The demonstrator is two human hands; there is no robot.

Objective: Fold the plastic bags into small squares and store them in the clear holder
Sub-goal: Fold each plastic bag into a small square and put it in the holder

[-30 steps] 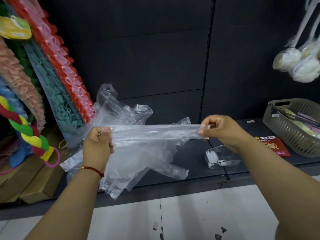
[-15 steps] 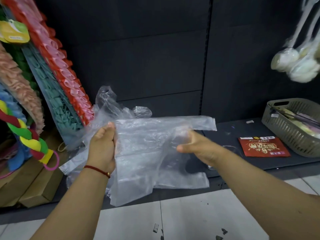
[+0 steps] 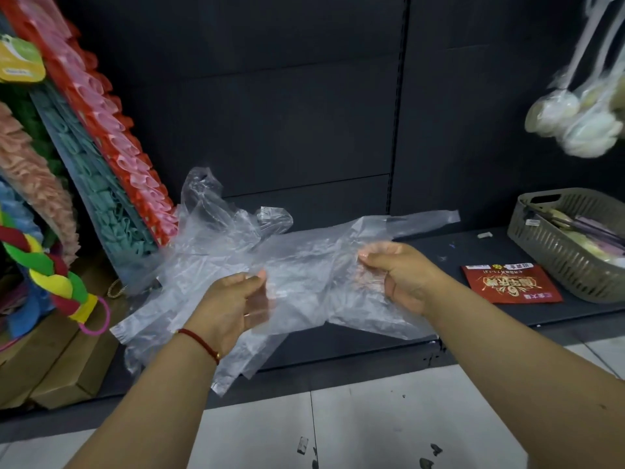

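Clear plastic bag [image 3: 304, 265] held at centre frame, above dark shelf [image 3: 473, 319], spread loosely between both hands. One handle strip extended toward upper right, ending near frame centre-right. Lower edges hanging past shelf front, over tiled floor [image 3: 372, 428].

Left hand [image 3: 230, 302] at lower centre-left, fingers curled, thumb and fingertips pinching bag film. Red cord bracelet [image 3: 199, 340] on left wrist.

Right hand [image 3: 399, 275] at centre-right, fingers curled inward, gripping bunched film; part of palm seen through plastic.

More clear plastic bags [image 3: 209, 218] heaped behind and left of held bag, on shelf, against dark back panel [image 3: 287, 113]. Boundary between held bag and heap not clear.

Red printed packet [image 3: 510, 282] flat on shelf, right of right hand, apart from it. Grey-green slotted basket [image 3: 561, 252] at right edge, just beside packet, holding mixed items not identifiable.

Ruffled fabric items [image 3: 101, 130] in red, pink, teal and peach leaning at upper left. Braided multicolour foam piece [image 3: 44, 269] with pink ring at left edge. Cardboard boxes [image 3: 67, 367] at lower left. Pale wrapped items [image 3: 575, 120] hanging at upper right, blurred.

Small dark debris [image 3: 429, 455] on floor at bottom centre.
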